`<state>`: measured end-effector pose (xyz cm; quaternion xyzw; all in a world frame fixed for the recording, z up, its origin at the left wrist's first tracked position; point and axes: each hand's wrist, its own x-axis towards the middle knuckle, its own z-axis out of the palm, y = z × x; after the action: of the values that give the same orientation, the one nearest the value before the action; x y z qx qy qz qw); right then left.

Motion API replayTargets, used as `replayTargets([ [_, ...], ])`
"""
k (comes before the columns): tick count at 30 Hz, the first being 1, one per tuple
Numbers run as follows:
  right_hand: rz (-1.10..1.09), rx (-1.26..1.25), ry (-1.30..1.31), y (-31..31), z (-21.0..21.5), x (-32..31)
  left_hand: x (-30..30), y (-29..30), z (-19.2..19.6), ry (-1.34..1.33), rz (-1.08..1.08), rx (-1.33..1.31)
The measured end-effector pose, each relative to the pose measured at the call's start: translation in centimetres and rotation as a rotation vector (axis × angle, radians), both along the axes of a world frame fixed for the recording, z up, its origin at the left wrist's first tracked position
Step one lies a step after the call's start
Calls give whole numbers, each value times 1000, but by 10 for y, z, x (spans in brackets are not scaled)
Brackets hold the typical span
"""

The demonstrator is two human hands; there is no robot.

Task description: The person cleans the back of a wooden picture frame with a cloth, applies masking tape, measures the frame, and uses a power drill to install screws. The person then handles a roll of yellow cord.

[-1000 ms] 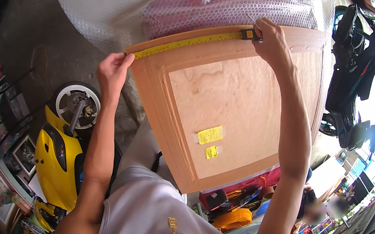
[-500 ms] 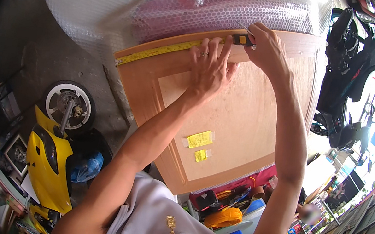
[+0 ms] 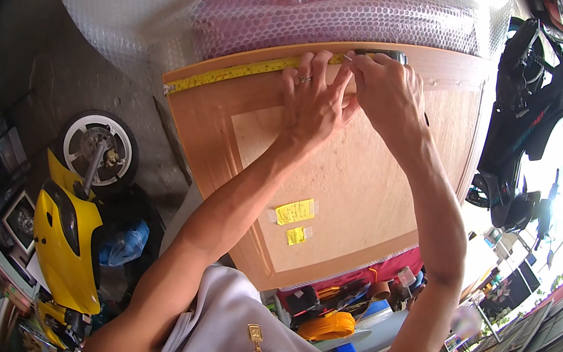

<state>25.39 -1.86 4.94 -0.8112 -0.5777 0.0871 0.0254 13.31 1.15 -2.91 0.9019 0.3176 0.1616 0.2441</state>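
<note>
**Wooden panel, tape measure laid along top edge**

Tape measure (image 3: pixel 238 73): yellow, stretched along the panel (image 3: pixel 360 188) from its left corner. Left hand (image 3: pixel 314 104): fingers spread flat, pressing the tape. Right hand (image 3: pixel 388 94): fingers pinched together on the tape, possibly holding its dark case, partly hidden. Measuring appears under way; right part of the edge not yet covered.

Cluttered workshop-shop: yellow scooter (image 3: pixel 66 231), picture frames (image 3: pixel 6 215) (stacked), motorcycles (image 3: pixel 532 104).
</note>
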Motion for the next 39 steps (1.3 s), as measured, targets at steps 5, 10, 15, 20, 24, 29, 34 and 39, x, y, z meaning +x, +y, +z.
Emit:
replayTargets([
  [5,-14,-69,11,11,-4,-2,0,0,-1,-45,13,-11],
  [10,-31,-150,22,18,-3,0,0,-1,-7,-93,17,-33],
  [15,-5,-164,22,18,-5,3,1,-2,-10,-115,13,-44],
  [20,3,-166,3,21,-3,2,1,-1,-10,-126,12,-42],
  [24,-23,-282,67,31,2,2,2,0,-10,-100,23,-39],
  [29,-86,-371,97,58,16,-4,0,-2,-11,-70,8,-50],
  [34,-111,-380,38,69,12,-9,-4,0,-6,-35,-6,-91],
  [39,-118,-433,-49,53,5,-11,0,-5,-12,-44,14,-26],
])
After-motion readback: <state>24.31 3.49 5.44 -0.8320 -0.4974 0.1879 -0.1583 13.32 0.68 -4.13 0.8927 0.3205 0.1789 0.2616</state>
